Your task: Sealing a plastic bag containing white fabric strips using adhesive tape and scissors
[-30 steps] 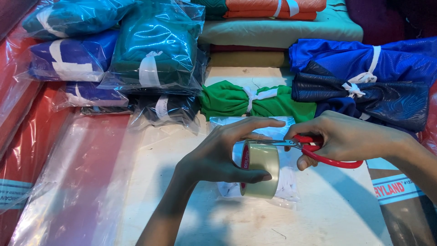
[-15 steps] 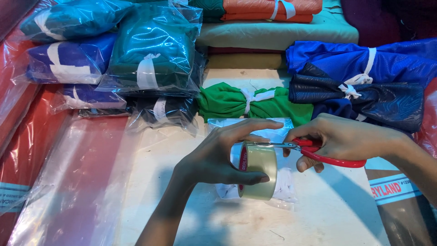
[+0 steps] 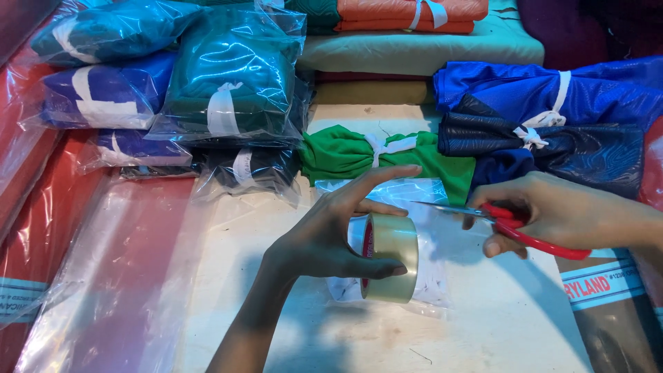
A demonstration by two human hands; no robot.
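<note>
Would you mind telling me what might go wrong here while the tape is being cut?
1. The scissors in the right hand point toward the left hand; its outstretched forefinger lies close to the blades and could be nicked.
2. The tape roll is pinched only between thumb and fingers, so it might slip or turn.
3. The clear bag underneath could catch loose tape.
</note>
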